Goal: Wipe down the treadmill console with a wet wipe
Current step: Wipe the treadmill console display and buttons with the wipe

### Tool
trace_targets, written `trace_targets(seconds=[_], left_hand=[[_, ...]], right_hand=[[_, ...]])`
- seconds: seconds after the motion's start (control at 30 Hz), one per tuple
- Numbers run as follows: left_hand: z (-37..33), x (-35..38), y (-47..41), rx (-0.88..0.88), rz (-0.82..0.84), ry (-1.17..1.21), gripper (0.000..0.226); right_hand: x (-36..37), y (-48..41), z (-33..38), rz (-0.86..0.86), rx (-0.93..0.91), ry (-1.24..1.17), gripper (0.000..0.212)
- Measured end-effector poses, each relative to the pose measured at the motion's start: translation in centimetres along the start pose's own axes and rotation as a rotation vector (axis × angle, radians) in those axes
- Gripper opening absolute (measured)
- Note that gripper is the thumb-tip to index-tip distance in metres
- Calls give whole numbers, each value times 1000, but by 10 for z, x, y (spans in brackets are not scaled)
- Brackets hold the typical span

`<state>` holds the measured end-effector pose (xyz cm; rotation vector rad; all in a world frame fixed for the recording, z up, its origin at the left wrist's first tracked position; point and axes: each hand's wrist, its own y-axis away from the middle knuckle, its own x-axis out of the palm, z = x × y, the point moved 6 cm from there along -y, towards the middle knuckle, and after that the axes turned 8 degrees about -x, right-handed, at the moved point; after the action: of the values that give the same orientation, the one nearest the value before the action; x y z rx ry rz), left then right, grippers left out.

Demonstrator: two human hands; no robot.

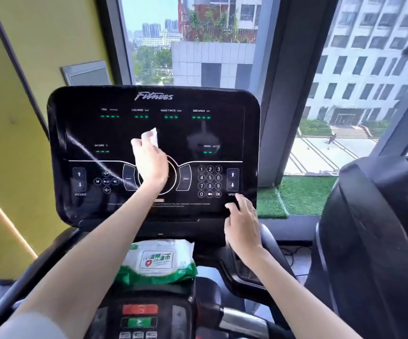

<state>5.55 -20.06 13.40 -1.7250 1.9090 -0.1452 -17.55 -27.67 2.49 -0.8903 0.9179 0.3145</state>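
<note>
My left hand (150, 160) pinches a white wet wipe (154, 137) against the middle of the black console (75, 106), the wipe sticking out at its 12 o'clock. "Fitness" heads the panel, above TIME, CALORIES, HEART RATE and DISTANCE; INCLINE sits at 9 o'clock, and SPEED and a 0–9 keypad with OK at 3. My right hand (243, 223) rests flat-fingered on the console's 5 o'clock corner. At 6 o'clock below lies a green-and-white wipes pack (159, 261) marked "75".
</note>
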Motion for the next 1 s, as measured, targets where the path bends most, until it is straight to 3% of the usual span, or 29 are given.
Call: trace_targets(seconds=[0.07, 0.13, 0.27, 0.3, 0.33, 0.43, 0.47, 0.53, 0.67, 0.8, 0.97, 1.0], left_hand=[[-12, 19, 13, 78, 40, -111, 43], [-26, 45, 40, 264, 170, -207, 48], [-30, 82, 115, 741, 820, -304, 55], [-31, 73, 114, 782, 805, -270, 50], [-36, 59, 100, 749, 685, -191, 43], [-44, 11, 26, 406, 136, -52, 39], [-43, 1, 2, 286, 27, -62, 43], [-44, -1, -27, 148, -32, -100, 50], [-64, 33, -14, 277, 45, -147, 46], [-70, 74, 46, 647, 290, -240, 54], [-16, 80, 138, 1141, 891, -550, 51], [-10, 70, 140, 1201, 913, -530, 49]], right_hand=[[1, -2, -3, 39, 1, -18, 29], [0, -1, -8, 36, 8, -35, 31], [-1, 2, -16, 23, 2, -56, 32], [-1, 2, -18, 13, -13, -65, 32], [-2, 1, -19, -4, -26, -76, 32], [-6, -5, -22, -43, -31, -94, 31], [-5, -6, -22, -37, -25, -95, 30], [-3, -8, -21, -5, -12, -98, 29], [1, -7, -19, 35, -18, -99, 28], [2, -6, -21, 53, -40, -111, 28], [-9, 5, -31, 8, -51, -135, 23], [-9, 8, -35, 10, -47, -138, 22]])
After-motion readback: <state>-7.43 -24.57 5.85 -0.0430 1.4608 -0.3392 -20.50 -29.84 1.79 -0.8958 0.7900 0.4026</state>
